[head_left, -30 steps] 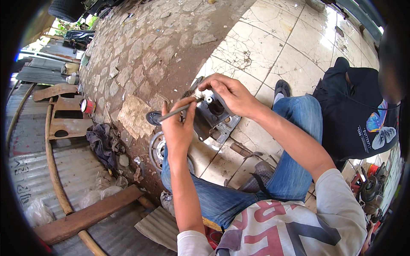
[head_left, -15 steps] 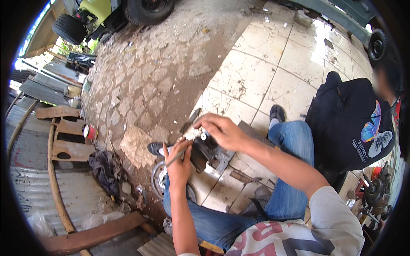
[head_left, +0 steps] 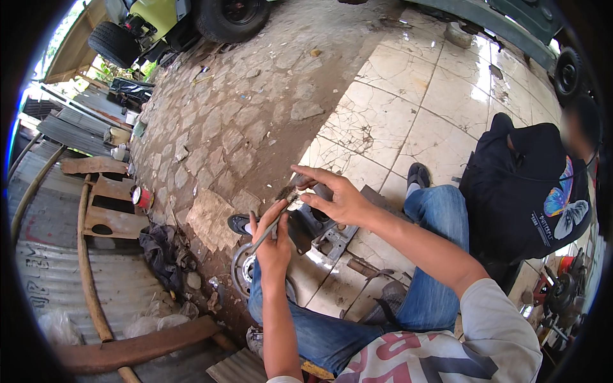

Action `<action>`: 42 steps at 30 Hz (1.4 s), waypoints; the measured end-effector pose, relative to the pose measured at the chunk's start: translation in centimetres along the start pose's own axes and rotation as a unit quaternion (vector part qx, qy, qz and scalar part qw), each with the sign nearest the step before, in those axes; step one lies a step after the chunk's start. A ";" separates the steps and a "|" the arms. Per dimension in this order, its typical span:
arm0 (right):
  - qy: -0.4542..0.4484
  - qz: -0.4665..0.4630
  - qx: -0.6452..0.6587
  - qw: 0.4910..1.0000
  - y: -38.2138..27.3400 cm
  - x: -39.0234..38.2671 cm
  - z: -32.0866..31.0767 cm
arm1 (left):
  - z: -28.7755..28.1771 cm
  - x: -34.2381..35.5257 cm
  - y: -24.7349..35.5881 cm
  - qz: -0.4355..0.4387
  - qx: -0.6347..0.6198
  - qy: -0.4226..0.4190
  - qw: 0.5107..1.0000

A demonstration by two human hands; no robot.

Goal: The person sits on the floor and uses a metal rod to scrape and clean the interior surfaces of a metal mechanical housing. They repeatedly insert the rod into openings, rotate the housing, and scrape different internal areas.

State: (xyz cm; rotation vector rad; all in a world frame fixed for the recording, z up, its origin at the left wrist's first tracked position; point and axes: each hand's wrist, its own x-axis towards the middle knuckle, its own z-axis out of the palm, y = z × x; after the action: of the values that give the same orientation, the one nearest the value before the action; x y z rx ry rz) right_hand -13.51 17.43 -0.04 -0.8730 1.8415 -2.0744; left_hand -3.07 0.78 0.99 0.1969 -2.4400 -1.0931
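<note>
My left hand point(head_left: 273, 246) is closed round the thin handle of a brush point(head_left: 264, 237), its dark bristly end near my right fingertips. My right hand point(head_left: 338, 199) is held opposite, with the index finger stretched out and the thumb bent in. Between its curled fingers is a small dark piece that I cannot make out. Below both hands, on the tiles, lies a grey metal casting point(head_left: 336, 241) with a dark curved part point(head_left: 300, 233) beside it. A round metal disc point(head_left: 241, 271) lies by my left knee, partly hidden by my leg and forearm.
Another person in a black top point(head_left: 511, 191) sits close on my right. Machine parts point(head_left: 562, 290) stand at the right rim. Corrugated metal sheets point(head_left: 60, 268), a wooden beam point(head_left: 140, 345) and a dark cloth point(head_left: 163, 255) are at left. Vehicle wheels point(head_left: 233, 16) stand at the far side.
My right hand has turned, its index finger now straighter; the shiny round end seen in its grip no longer shows. The brush's bristly end is now visible near the fingertips. The view has shifted slightly.
</note>
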 end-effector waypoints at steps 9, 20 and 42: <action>-0.010 -0.047 -0.022 0.999 1.1 0.4 -0.9 | 1.3 -0.2 -0.4 0.012 0.015 -0.028 0.999; 0.004 -0.021 0.010 1.000 0.9 0.4 -0.4 | 2.0 0.0 -0.7 0.007 -0.060 -0.015 0.998; -0.017 -0.009 0.021 1.000 1.0 0.1 -0.5 | 1.6 0.2 -1.7 0.006 0.030 -0.110 0.993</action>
State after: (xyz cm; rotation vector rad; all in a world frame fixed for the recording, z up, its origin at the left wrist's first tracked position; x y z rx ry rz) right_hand -14.12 17.62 -0.96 -0.9125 1.7736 -2.0866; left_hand -4.04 0.62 -1.13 0.0840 -2.6669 -1.0871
